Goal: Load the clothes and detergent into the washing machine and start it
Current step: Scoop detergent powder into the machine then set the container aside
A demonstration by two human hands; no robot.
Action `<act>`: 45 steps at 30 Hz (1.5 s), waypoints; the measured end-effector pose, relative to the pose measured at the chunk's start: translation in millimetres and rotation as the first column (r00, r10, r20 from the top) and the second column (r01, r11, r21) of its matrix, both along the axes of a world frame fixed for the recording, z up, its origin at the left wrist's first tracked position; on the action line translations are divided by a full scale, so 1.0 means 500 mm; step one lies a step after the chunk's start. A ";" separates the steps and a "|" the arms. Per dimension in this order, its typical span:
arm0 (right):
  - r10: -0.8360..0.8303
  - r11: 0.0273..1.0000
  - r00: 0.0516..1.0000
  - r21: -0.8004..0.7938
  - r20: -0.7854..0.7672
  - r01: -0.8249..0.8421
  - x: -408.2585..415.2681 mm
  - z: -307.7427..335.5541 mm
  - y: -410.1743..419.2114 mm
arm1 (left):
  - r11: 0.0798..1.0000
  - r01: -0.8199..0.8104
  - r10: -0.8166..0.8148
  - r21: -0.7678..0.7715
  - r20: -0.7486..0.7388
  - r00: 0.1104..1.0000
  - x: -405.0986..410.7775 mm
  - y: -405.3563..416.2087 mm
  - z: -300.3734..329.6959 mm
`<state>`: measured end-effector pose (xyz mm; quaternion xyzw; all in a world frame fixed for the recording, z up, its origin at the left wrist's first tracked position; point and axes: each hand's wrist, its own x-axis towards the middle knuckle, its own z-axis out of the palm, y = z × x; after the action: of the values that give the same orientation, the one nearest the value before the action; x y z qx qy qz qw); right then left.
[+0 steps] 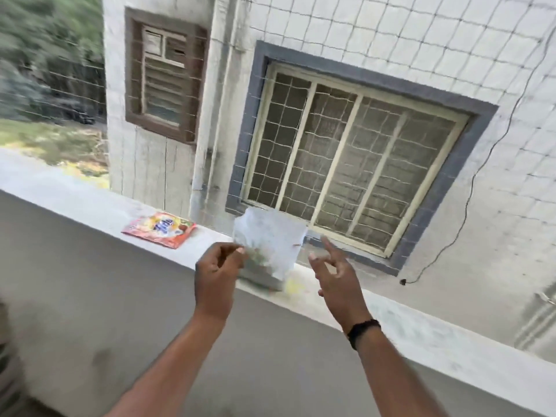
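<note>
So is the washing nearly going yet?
Not yet. No washing machine or clothes show here, so nothing looks loaded or started. The left hand pinches a whitish packet over the balcony ledge, while the right hand hangs open beside it. A red detergent sachet lies untouched on the ledge.

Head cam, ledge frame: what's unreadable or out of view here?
- Washing machine, clothes: out of frame in the head view.
- White packet pinched by left hand: print motion-blurred.
- Red sachet on ledge: label blurred.
- Right hand: open, empty.
</note>
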<state>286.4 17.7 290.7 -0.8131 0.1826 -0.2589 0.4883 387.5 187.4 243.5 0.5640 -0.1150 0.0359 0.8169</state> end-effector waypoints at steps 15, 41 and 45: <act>-0.027 0.980 0.979 0.186 -0.203 0.065 0.114 0.000 0.021 | 0.965 0.232 -0.228 0.127 -0.044 0.973 0.132 -0.036 -0.029; -0.745 0.665 0.632 0.310 0.213 0.679 -0.626 -0.118 -0.107 | 0.170 0.985 -0.942 0.031 -0.287 0.172 -0.383 -0.389 -0.040; -0.800 0.599 0.595 0.173 0.079 0.782 -0.795 -0.185 -0.093 | -0.068 0.993 -0.911 0.094 -0.411 -0.023 -0.518 -0.420 -0.108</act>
<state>-110.9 -28.9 198.2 -0.5950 0.5029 -0.4966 0.3826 128.5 -22.8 189.4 0.4542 -0.3926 -0.6368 0.4838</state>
